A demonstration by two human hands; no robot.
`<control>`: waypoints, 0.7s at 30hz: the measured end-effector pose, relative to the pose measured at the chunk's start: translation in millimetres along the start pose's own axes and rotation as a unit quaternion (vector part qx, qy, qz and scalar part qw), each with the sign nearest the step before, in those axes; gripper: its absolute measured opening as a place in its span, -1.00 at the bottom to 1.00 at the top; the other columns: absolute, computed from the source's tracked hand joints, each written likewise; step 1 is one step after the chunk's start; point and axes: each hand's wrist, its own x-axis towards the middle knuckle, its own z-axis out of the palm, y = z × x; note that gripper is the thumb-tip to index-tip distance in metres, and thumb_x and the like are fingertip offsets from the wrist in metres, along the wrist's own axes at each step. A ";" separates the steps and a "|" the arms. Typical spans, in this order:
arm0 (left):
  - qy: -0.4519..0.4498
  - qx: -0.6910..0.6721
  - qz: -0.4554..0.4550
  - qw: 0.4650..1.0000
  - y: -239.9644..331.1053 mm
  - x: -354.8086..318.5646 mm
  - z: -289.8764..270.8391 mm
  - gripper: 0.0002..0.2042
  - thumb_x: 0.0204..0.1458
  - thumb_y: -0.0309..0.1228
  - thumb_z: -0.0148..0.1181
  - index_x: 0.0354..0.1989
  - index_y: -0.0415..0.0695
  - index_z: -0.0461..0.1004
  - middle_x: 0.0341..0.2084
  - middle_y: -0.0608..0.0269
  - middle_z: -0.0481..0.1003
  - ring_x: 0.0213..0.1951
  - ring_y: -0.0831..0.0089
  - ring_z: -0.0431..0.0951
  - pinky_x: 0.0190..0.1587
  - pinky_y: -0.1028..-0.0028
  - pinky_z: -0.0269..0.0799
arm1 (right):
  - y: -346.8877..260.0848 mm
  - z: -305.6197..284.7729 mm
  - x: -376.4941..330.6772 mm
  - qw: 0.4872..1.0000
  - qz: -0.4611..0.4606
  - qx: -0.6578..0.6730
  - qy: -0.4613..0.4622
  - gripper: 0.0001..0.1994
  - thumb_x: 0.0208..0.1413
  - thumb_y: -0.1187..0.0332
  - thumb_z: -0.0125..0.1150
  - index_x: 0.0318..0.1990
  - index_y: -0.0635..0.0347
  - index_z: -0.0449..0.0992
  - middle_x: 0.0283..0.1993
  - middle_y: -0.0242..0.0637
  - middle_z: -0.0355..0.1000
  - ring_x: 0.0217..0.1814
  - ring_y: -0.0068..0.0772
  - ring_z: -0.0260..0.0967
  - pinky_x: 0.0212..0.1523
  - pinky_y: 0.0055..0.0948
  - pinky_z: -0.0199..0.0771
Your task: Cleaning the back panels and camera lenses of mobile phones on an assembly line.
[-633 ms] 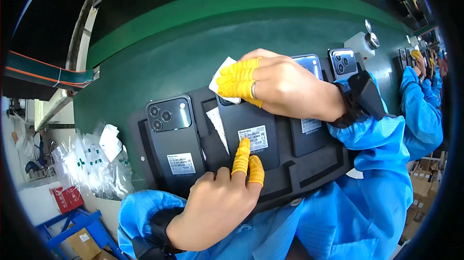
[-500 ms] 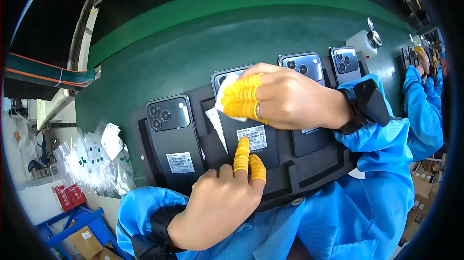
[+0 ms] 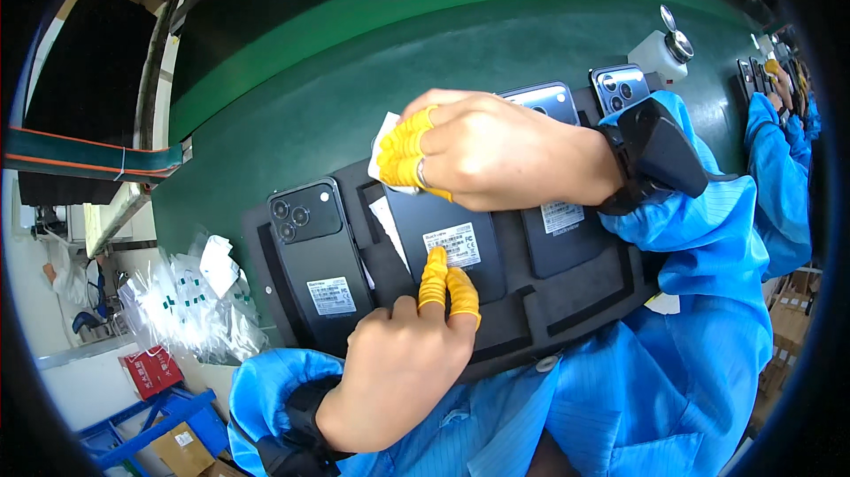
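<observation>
The black tray (image 3: pixel 482 331) is lying on the green table (image 3: pixel 292 114), and several dark phones are resting in it. The middle phone (image 3: pixel 438 213) is lying back side up near the centre of the tray, with its white label (image 3: pixel 460 245) showing.

Over the tray's centre, the right hand (image 3: pixel 482 154) is holding a folded white cloth (image 3: pixel 384 136) at the upper end of this phone. Its yellow-covered fingers are pressing together, pinching the cloth; the thumb is hiding, so I cannot tell its place. From the near side of the tray, the left hand (image 3: pixel 398 362) is reaching in. Two yellow-covered fingers are staying close together, one tip touching the label; the other fingers are bending out of sight, and I cannot tell how tightly.

In the tray's left part another phone (image 3: pixel 328 255) is lying, and a white paper (image 3: pixel 388 224) is showing beside the middle one. Left of the tray, clear plastic bags (image 3: pixel 195 300) are lying; beyond its right end, a white bottle (image 3: pixel 657 54) is standing.
</observation>
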 end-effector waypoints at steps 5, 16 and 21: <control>-0.024 -0.003 -0.028 0.999 8.7 1.1 -2.6 -0.66 -0.09 -0.24 0.27 -0.21 -0.22 0.53 -0.21 -0.07 0.56 -0.60 0.42 0.51 -0.60 0.45 0.43 | -19.0 -8.6 -37.1 1.000 0.019 0.009 0.020 -0.75 -0.18 0.39 0.20 -0.27 0.24 0.57 -0.37 -0.18 0.51 -0.20 -0.19 0.49 0.12 -0.20 0.37; -0.071 -0.027 -0.004 0.997 -5.2 27.4 -41.6 -0.74 0.15 -0.23 0.07 -0.15 -0.15 0.50 -0.64 0.13 0.51 -0.64 0.20 0.54 -0.60 0.31 0.44 | -33.3 -58.7 -73.6 0.988 0.100 0.004 0.114 -0.85 -0.17 0.46 0.19 -0.37 0.25 0.54 -0.39 -0.18 0.51 -0.25 -0.19 0.47 0.10 -0.25 0.28; -0.029 -0.011 0.025 0.999 3.6 46.1 -47.3 -0.71 0.12 -0.26 0.10 -0.06 -0.14 0.45 -0.08 0.01 0.50 -0.46 0.21 0.59 -0.47 0.36 0.52 | -22.6 -74.8 -99.3 0.969 0.109 0.017 0.222 -0.83 -0.11 0.47 0.18 -0.30 0.18 0.59 -0.40 -0.20 0.52 -0.27 -0.23 0.48 0.02 -0.28 0.32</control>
